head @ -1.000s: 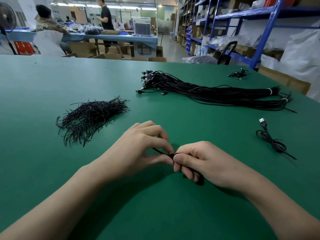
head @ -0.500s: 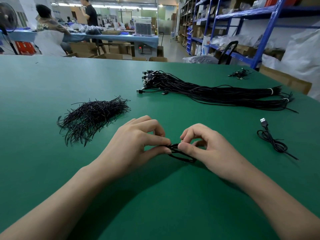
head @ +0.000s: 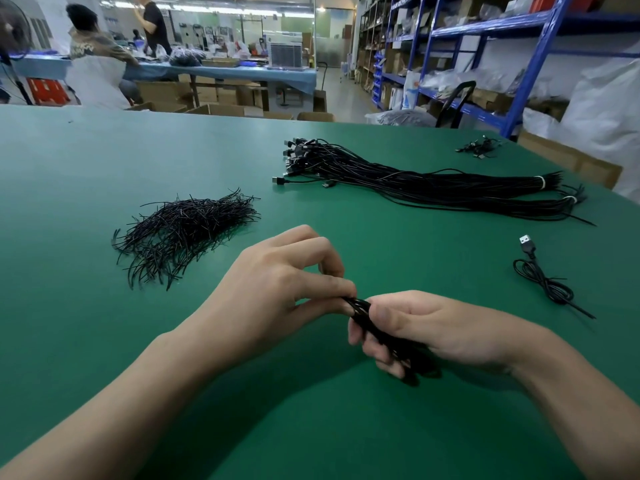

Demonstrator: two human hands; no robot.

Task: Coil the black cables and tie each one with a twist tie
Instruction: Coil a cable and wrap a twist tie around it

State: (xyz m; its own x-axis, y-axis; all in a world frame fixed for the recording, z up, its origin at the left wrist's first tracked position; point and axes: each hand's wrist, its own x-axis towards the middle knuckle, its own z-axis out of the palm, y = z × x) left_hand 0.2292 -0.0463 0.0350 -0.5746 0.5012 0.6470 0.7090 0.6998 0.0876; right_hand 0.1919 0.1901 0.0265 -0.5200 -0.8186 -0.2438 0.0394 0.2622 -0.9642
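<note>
Black coiled cable (head: 358, 306): our right hand (head: 433, 327) clutched it, right of the wiry black twist-tie heap (head: 183, 233).
Left hand (head: 277, 289): pinched its top.
Next: tying, we judged.

On the table (head: 86, 168), the left hand (head: 277, 289) and right hand (head: 433, 327) meet at the near middle, with the held cable (head: 360, 308) between them. From there the twist-tie pile (head: 183, 233) lies at ten o'clock, the cable bundle (head: 415, 185) farther back at one, a small cable tangle (head: 479, 148) beyond it at two — by the far right edge — and a lone coiled cable (head: 543, 278) at three.
</note>
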